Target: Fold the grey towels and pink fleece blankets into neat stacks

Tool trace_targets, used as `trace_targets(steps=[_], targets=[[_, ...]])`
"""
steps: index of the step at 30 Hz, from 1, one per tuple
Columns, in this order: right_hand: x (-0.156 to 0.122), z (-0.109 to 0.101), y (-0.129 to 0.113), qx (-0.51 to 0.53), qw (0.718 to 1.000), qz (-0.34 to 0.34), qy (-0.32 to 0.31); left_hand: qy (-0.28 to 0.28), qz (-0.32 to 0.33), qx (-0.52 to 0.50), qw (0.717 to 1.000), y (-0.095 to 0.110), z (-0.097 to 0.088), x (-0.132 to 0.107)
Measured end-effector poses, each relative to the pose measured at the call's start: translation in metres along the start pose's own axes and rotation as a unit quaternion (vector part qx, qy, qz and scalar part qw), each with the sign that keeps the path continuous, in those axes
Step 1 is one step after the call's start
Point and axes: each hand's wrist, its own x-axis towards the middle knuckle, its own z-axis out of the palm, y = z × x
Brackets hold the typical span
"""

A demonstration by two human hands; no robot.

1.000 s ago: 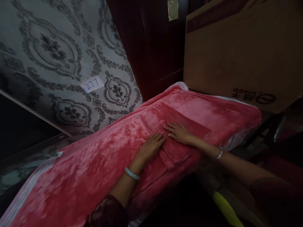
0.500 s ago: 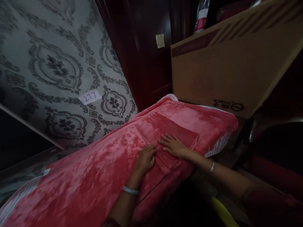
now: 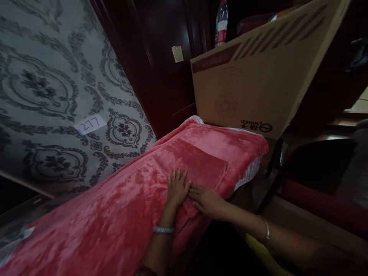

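Observation:
A plush red blanket lies spread over a long surface, running from the lower left to the middle. A folded red cloth rests on top of it near its far end. My left hand lies flat on the near edge of the folded cloth, fingers stretched and slightly apart, with a pale bangle at the wrist. My right hand lies beside it, touching it, fingers extended on the cloth's near corner at the blanket's edge. A thin bracelet sits on that wrist. Neither hand holds anything.
A big cardboard box stands just past the blanket's far end, with a plastic bottle behind it. Dark wood panelling rises at the back. Patterned wallpaper carries a paper label "277". A yellow object shows at the bottom right.
The view has swung up and right, showing more of the box and the bottle. Both hands have slid back toward me along the folded cloth; the right hand now rests at its near corner.

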Motion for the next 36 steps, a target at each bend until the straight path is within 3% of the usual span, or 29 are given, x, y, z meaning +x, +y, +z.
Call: trace_targets(steps=[3, 7, 11, 16, 19, 28, 31, 36], targets=[[0.011, -0.035, 0.021, 0.060, 0.998, -0.014, -0.026, 0.012, 0.002, 0.012, 1.000, -0.001, 0.001, -0.001], [0.039, -0.062, 0.073, -0.024, 0.995, 0.078, 0.065, 0.019, 0.005, 0.011, 1.000, -0.001, 0.002, -0.002], [0.040, -0.041, 0.115, -0.113, 0.983, 0.144, 0.032, 0.020, -0.029, 0.006, 0.999, -0.001, 0.005, -0.003], [0.029, -0.013, 0.132, -0.110, 0.983, 0.144, 0.035, 0.021, -0.058, 0.010, 0.998, 0.001, 0.006, -0.003], [0.030, -0.014, 0.133, -0.112, 0.984, 0.137, 0.038, 0.023, -0.059, 0.005, 0.998, 0.001, 0.006, -0.003], [0.028, -0.026, 0.118, -0.126, 0.979, 0.160, -0.005, -0.048, -0.024, -0.019, 0.998, -0.007, -0.003, -0.020], [0.018, -0.016, 0.099, -0.115, 0.983, 0.142, -0.009, -0.042, -0.005, -0.053, 0.998, -0.014, -0.004, -0.032], [-0.016, 0.014, 0.046, -0.082, 0.996, 0.046, 0.001, 0.001, 0.002, -0.144, 0.990, -0.027, 0.001, -0.043]])
